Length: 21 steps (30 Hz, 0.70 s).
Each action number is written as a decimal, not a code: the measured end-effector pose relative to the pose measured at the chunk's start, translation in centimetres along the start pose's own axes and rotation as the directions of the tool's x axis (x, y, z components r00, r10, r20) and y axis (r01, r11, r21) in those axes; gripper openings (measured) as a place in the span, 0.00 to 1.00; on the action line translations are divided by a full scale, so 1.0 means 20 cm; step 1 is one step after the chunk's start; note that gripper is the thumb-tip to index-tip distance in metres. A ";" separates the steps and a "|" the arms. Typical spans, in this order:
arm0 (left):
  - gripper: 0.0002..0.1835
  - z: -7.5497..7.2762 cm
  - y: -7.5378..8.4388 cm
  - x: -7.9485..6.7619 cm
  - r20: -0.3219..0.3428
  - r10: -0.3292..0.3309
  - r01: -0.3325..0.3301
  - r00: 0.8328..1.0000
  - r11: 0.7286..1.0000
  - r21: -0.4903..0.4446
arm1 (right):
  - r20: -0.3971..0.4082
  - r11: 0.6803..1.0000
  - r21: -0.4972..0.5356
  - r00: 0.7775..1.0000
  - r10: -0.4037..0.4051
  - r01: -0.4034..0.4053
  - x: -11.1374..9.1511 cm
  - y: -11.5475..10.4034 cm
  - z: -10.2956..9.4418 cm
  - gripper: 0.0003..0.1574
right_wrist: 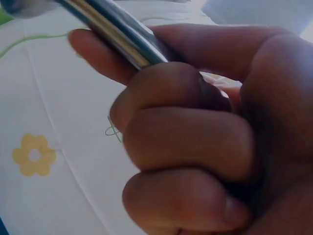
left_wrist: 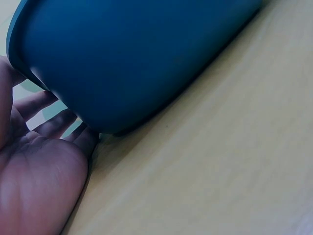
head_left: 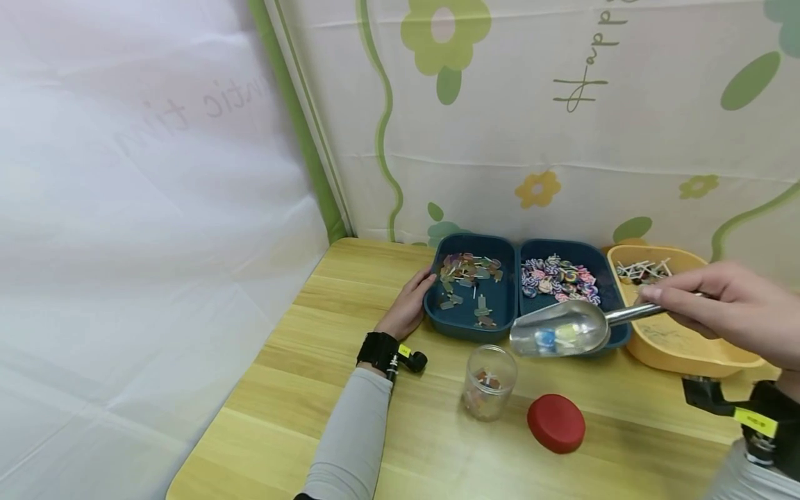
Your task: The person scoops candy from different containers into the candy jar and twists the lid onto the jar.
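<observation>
My right hand grips the handle of a metal scoop in the air, fingers curled round it in the right wrist view. A blue piece and a yellowish piece lie in its bowl, over the front edge of the middle blue bin. My left hand rests against the left side of the left blue bin, fingers fairly straight along its outer wall in the left wrist view. Small ice-pop-shaped pieces lie in that bin. Below the scoop, a clear jar stands uncovered with a few pieces at its bottom.
A red lid lies right of the jar. Swirl lollipop pieces fill part of the middle bin. Beside it, a yellow bin holds small white-stick pieces. A printed curtain hangs behind the wooden table.
</observation>
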<state>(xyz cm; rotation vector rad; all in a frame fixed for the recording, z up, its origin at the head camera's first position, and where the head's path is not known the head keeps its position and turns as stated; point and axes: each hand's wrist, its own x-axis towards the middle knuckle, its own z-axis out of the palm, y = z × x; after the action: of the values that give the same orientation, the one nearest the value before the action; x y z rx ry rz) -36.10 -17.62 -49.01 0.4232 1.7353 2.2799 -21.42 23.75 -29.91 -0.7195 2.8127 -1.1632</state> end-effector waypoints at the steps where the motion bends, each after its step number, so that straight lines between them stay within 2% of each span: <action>1: 0.29 0.00 0.00 0.00 0.003 0.000 0.000 1.000 1.000 0.003 | 0.015 1.000 -0.017 1.000 0.001 -0.001 0.00 -0.01 0.00 0.20; 6: 0.28 0.00 0.01 -0.01 0.008 -0.001 0.001 1.000 1.000 0.006 | 0.055 0.997 -0.069 0.998 0.038 -0.034 0.01 -0.03 0.02 0.19; 9: 0.28 0.00 0.01 -0.01 0.007 -0.001 0.001 1.000 1.000 0.003 | 0.050 0.997 -0.079 0.999 0.011 -0.007 0.01 -0.03 0.02 0.21; 14: 0.28 0.00 0.01 -0.01 0.007 -0.003 0.003 1.000 1.000 0.005 | -0.014 0.992 -0.123 1.000 0.020 -0.021 0.03 -0.05 0.03 0.23; 18: 0.29 0.00 0.01 -0.01 0.007 0.000 0.000 1.000 1.000 -0.001 | -0.073 0.985 -0.170 0.997 0.022 -0.034 0.11 -0.08 0.08 0.26; 21: 0.29 0.00 0.01 -0.01 0.003 -0.002 0.002 1.000 1.000 -0.002 | -0.093 0.988 -0.155 0.996 0.015 -0.029 0.20 -0.08 0.17 0.30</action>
<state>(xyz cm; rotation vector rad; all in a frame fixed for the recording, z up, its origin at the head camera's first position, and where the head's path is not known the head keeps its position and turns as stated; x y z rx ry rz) -35.94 -17.64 -48.84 0.4238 1.7307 2.2786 -23.75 18.76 -30.63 -0.6575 3.0064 -1.0066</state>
